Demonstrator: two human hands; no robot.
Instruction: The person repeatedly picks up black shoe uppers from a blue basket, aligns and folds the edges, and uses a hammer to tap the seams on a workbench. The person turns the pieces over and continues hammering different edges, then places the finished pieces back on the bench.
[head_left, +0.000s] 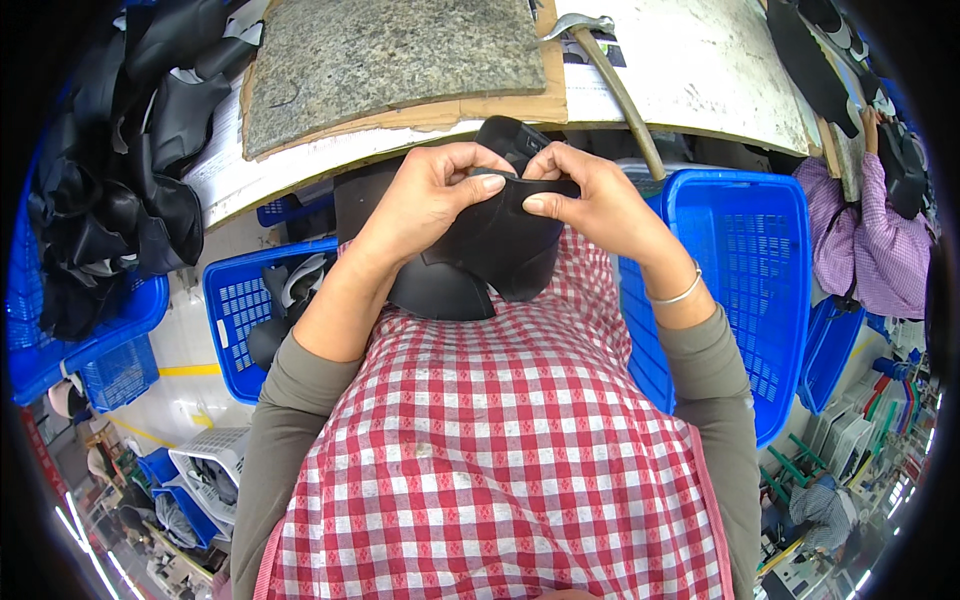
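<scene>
A black leather-like piece, shaped like a shoe upper [500,240], hangs over my lap. My left hand [440,190] pinches its top edge between thumb and forefinger. Close beside it, my right hand [585,195] grips the same edge, thumb in front and fingers behind. The lower part of the piece spreads into curved flaps resting on my red and white checked apron [480,440]. Beyond my fingertips, another dark part [510,138] sticks up; I cannot tell whether it belongs to the same piece.
Ahead on the white worktable lie a speckled stone slab [395,60] and a hammer [615,85]. Dark cut pieces [130,170] pile up at the left. Blue baskets stand at my left [235,330] and right [740,190]. Another person's checked sleeve [885,245] shows far right.
</scene>
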